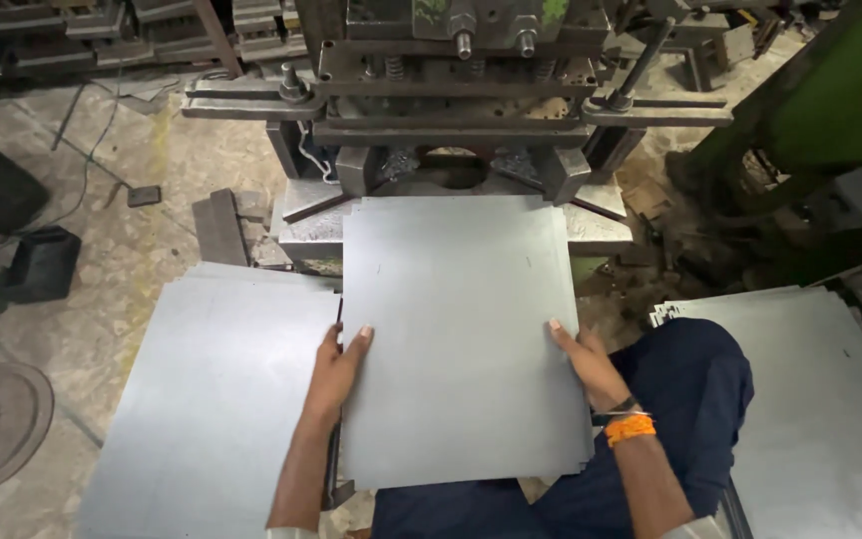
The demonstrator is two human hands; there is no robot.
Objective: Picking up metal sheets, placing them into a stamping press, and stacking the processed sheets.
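The left hand (339,367) pinches the left edge of a stack of grey metal sheets (461,329), thumb laid on top and fingers tucked under, and the right hand (586,361) does the same on the right edge, thumb flat on the top sheet; both grips are pressed onto the stack rather than spread. The stack lies across the person's lap, its far edge resting on the bed of the press (456,110), just short of the round die opening (451,168). At the near right corner the sheets fan out a little, so I judge the stack wants squaring before it goes further: even pressure from both sides, thumbs flat, and fingers kept back on the near half, well away from the die. Feeding straight, with the far edge parallel to the press bed, should stop the sheets skewing. To the left, a second pile of grey sheets (212,399) lies low beside the knee, touching or nearly touching the held stack; to the right, a third pile (820,399) sits past the dark blue trouser leg (690,399). An orange band (630,428) circles the right wrist. No packages, labels or signs can be made out; only green paint patches near the top of the press and a green machine frame (840,100) at far right.
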